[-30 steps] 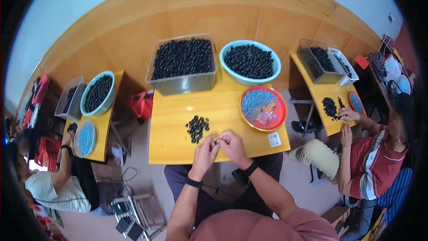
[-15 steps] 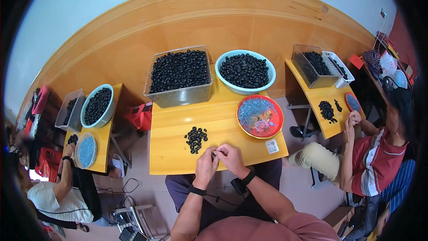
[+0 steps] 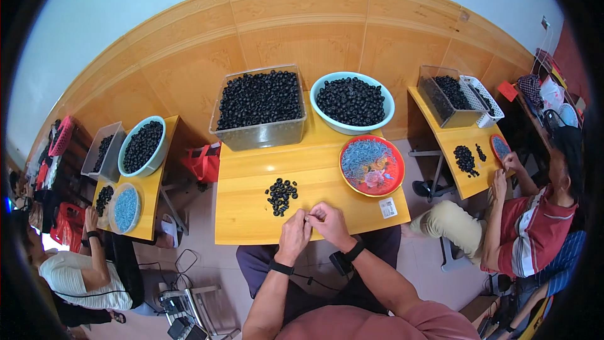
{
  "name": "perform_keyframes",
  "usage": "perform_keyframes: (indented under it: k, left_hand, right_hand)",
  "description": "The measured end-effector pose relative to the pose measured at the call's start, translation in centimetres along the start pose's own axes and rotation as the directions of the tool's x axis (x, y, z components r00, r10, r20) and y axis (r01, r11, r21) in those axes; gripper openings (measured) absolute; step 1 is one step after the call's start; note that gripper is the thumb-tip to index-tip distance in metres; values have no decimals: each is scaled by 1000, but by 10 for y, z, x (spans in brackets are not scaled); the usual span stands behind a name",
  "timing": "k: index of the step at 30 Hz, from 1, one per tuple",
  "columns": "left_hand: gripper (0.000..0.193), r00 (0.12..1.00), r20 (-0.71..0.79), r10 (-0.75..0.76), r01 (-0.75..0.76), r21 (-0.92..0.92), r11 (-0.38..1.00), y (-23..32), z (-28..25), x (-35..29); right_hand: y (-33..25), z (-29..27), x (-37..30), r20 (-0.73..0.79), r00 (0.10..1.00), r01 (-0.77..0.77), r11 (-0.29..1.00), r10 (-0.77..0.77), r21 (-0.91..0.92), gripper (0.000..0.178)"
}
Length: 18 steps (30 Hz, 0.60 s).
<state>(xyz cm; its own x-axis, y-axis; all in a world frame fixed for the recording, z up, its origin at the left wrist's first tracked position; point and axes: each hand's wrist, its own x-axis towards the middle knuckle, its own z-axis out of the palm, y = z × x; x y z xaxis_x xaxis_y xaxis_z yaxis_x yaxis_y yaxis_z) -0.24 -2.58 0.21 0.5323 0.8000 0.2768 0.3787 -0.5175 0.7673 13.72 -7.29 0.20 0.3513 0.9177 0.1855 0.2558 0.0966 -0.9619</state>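
Observation:
My left hand [image 3: 294,234] and my right hand [image 3: 328,221] meet fingertip to fingertip over the near edge of the yellow table [image 3: 251,230]. Both are closed in a pinch around something too small and covered to make out. Just beyond my left hand lies a loose pile of small black ring-shaped parts [image 3: 281,196], some showing a hole. To the right of my hands stands a red, flower-patterned tray [image 3: 397,167], holding a heap of small, thin blue-grey pieces [image 3: 365,154].
At the table's back are a clear bin [image 3: 258,135] and a light-blue basin [image 3: 352,128], both full of black parts. A white label [image 3: 387,208] lies near the right corner. People work at side tables left [image 3: 82,277] and right [image 3: 528,226]. A red bag [image 3: 202,162] hangs at left.
The whole view has shifted slightly right. My hands stay pinched together at nearly the same spot. The left person's hand has moved beside their black pile; the right person's hands have shifted toward their tray.

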Motion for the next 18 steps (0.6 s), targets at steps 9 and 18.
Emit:
perform_keyframes:
  k: [9,18]
  left_hand:
    - [29,999,-38,-18,16,-30,999,6,0,3]
    - [25,995,-92,-25,12,-143,990,8,-2,7]
  right_hand:
    - [14,-1,2,-26,1000,-10,997,12,78,15]
    - [-30,-96,92,-57,997,-65,993,59,-100,21]
